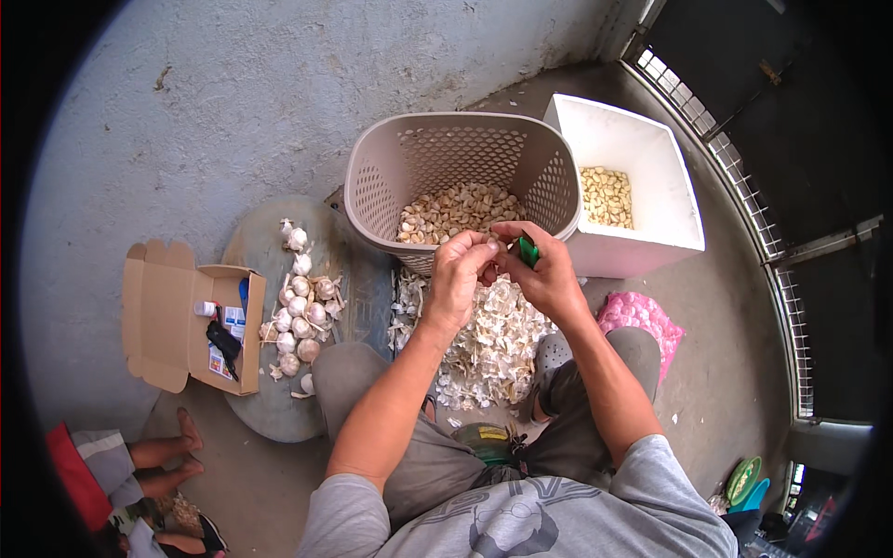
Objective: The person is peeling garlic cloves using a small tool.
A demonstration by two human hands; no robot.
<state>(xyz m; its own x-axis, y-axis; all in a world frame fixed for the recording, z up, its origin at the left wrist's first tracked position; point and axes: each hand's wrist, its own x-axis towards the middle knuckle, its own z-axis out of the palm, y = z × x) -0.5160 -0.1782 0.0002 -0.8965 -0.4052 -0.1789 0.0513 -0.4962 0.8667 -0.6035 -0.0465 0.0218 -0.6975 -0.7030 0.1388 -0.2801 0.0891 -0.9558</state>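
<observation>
My left hand is closed, its thumb and fingers pinching a small garlic clove. My right hand meets it at the fingertips, wrapped round a green-handled tool whose working end is hidden by the fingers. Both hands are over the near rim of a taupe plastic basket with perforated sides. Unpeeled garlic cloves cover the basket's bottom. Below my hands, between my legs, lies a heap of papery garlic skins. Peeled cloves lie in a white foam box beside the basket.
On a round board at left lie whole garlic bulbs and an open cardboard box with small items. A pink bag rests by my right knee. Another person's legs show at lower left. A wall stands behind.
</observation>
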